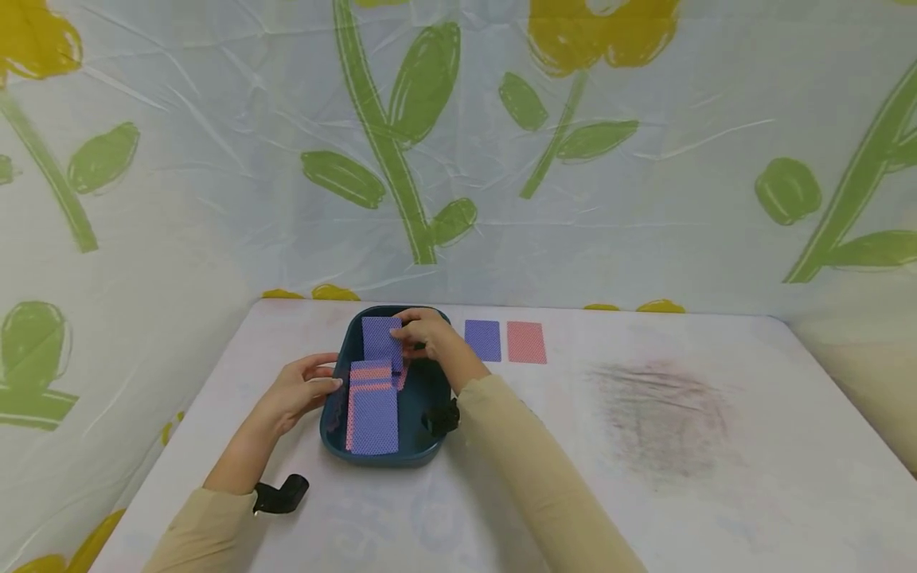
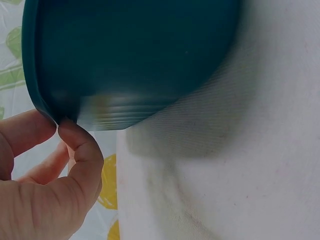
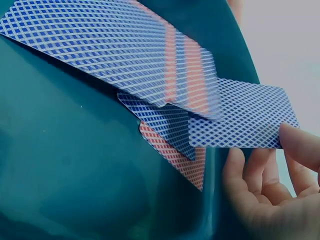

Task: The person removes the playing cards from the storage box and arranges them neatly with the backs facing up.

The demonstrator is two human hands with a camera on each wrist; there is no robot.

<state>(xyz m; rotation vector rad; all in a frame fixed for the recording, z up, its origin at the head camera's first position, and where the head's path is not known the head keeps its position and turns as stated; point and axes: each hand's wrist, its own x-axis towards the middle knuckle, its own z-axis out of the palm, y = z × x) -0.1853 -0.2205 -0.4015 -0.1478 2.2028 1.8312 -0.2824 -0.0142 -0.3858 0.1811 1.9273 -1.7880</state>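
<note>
A dark teal plastic basin [image 1: 423, 458] stands on the table with several patterned playing cards in it. My left hand [image 1: 297, 391] pinches the basin's left rim between thumb and fingers, as the left wrist view shows at the rim [image 2: 37, 95]. Inside the far part of the basin, my right hand [image 1: 427, 334] holds a blue-backed playing card [image 3: 250, 115] by its edge between thumb and fingers. Below it lie overlapping blue and red cards [image 1: 376, 422], backs up. In the right wrist view, a red card [image 3: 175, 160] pokes out from under a blue one.
To the right of the basin, a blue card [image 1: 483, 341] and a red card [image 1: 526, 342] lie side by side on the white table [image 1: 573, 446]. A dark smudge [image 1: 662, 418] marks the table further right. Behind hangs a flowered sheet [image 1: 487, 159].
</note>
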